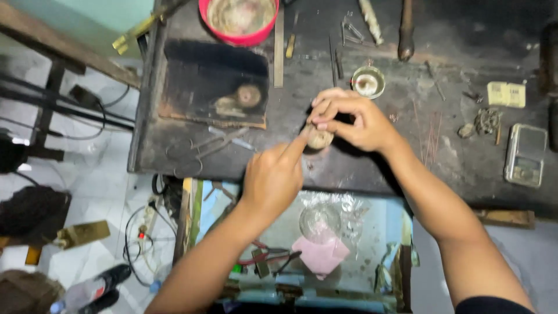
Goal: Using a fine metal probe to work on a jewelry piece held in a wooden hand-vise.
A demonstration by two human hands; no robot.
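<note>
A dark, scorched workbench (476,168) fills the upper part of the view, its near edge running above an open drawer (372,232) that holds crumpled clear plastic, a pink cloth (322,254) and pliers. Toward the bench's far left corner sits a blackened soldering block (215,81), and behind it, at the far edge, a red bowl (239,20). A pair of scissors (203,148) lies near the near left edge. By the right edge rests a small pocket scale (526,154), with a yellowish card (507,94) beyond it and thin copper wires (431,131) between the scale and the middle of the bench. A small round dish (368,81) stands just behind the hands.

The right hand (354,119) is curled, fingers bent together, pinching a small, pale, rounded lump (319,139) from above at the bench's middle, close to the near edge. The left hand (273,177) is mostly closed with its forefinger stretched out, the tip touching the lump's left side. What the lump is made of cannot be told.
</note>
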